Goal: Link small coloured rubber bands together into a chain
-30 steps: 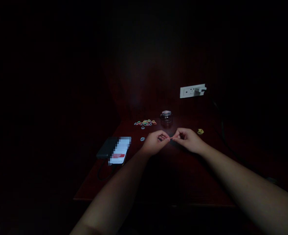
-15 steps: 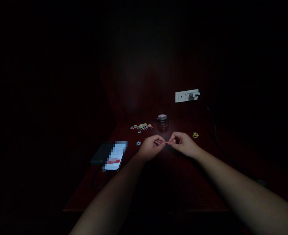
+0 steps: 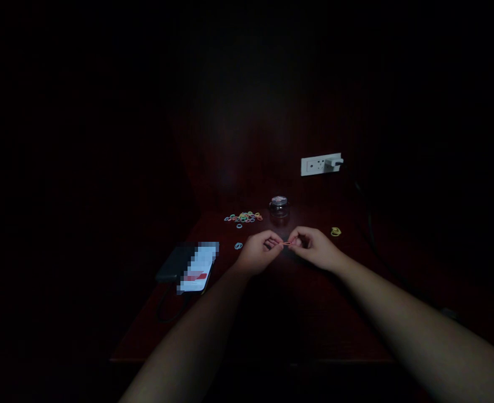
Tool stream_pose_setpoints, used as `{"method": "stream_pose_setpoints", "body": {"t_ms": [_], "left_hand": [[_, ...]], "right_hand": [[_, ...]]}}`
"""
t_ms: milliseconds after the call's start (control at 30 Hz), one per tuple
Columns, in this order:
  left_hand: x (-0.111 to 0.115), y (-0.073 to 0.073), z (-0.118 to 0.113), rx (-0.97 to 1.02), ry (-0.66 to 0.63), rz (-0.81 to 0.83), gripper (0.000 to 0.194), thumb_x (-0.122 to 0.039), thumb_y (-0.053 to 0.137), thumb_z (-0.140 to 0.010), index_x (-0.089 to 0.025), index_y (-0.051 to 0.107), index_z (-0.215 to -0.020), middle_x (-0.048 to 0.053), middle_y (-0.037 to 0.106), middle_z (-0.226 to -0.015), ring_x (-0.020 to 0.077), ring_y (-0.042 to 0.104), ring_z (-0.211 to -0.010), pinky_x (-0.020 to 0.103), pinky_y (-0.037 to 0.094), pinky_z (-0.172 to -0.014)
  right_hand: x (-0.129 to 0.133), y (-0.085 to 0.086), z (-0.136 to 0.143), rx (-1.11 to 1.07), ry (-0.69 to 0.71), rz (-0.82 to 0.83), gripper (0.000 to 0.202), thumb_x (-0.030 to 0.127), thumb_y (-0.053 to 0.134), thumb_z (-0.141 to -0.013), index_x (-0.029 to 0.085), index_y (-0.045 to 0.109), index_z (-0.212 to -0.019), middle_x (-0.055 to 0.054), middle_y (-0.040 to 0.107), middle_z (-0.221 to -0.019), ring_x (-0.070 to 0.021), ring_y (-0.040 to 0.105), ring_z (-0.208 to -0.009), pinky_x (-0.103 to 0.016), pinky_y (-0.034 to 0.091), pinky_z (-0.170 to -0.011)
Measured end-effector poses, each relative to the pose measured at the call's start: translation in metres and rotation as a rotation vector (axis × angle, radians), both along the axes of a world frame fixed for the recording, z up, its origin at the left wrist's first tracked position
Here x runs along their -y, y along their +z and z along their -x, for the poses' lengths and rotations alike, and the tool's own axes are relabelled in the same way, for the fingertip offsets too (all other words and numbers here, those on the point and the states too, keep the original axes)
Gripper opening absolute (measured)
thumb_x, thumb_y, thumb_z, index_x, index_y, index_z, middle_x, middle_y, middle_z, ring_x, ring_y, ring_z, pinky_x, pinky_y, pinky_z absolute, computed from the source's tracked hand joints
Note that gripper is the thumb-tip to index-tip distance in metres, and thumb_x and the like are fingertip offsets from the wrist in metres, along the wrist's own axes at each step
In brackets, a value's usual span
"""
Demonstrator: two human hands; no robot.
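Between my two hands a small orange-pink rubber band (image 3: 287,243) is held out just above the table. My left hand (image 3: 261,250) pinches its left end between thumb and fingertips. At its right end, the thumb and finger of my right hand (image 3: 314,247) are closed on it. Left of my left hand lie a couple of blue bands (image 3: 238,245). Farther back is a loose pile of colored rubber bands (image 3: 247,217), with a single blue one in front. Yellow bands (image 3: 335,231) lie to the right of my right hand.
A small clear lidded jar (image 3: 279,206) stands behind my hands. On the left, a lit phone (image 3: 196,274) rests against a dark flat box (image 3: 174,263) with a cable. A wall socket (image 3: 320,164) holds a plug. The dark red table (image 3: 154,336) is dimly lit.
The band between my fingertips now shows as a slightly opened loop, where it looked like a thin line before. Both hands have stayed nearly in place.
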State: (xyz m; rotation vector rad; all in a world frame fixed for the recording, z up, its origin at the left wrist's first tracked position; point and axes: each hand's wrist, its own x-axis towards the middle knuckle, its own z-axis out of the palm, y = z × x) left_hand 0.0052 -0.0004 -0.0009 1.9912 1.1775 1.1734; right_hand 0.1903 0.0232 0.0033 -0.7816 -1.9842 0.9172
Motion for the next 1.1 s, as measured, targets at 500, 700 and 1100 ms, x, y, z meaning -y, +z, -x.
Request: {"method": "stream_pose_setpoints", "body": {"t_ms": [500,700,1100], "left_hand": [[0.0018,0.0044,0.0023,-0.016,0.013,-0.023,0.019,-0.031,0.057,-0.078,-0.014,0.063,-0.083,0.002,0.063,-0.074,0.0098,0.053,-0.064,0.019,0.04,-0.056],[0.001,0.009,0.0059,-0.013,0.035,-0.023,0.019,-0.03,0.058,-0.078,-0.013,0.064,-0.084,0.004,0.065,-0.075,0.0112,0.056,-0.066,0.02,0.041,-0.058],[0.0025,0.0037,-0.0002,-0.065,0.006,-0.056,0.016,-0.026,0.059,-0.076,-0.013,0.062,-0.086,0.003,0.063,-0.077,0.0097,0.056,-0.068,0.02,0.042,-0.058]], "right_hand": [[-0.0039,0.0,-0.0031,0.033,-0.103,-0.031,0.022,0.035,0.06,-0.074,0.015,0.055,-0.067,0.001,0.052,-0.06,-0.01,0.042,-0.054,-0.022,0.032,-0.05],[-0.0089,-0.0019,-0.0051,0.018,-0.099,-0.014,0.022,0.037,0.06,-0.074,0.015,0.055,-0.069,0.0,0.056,-0.063,-0.0107,0.045,-0.055,-0.023,0.033,-0.051],[-0.0055,-0.0051,-0.0017,0.041,-0.071,0.0,0.022,0.036,0.058,-0.075,0.014,0.059,-0.072,-0.001,0.056,-0.063,-0.0102,0.044,-0.055,-0.023,0.033,-0.05]]}}
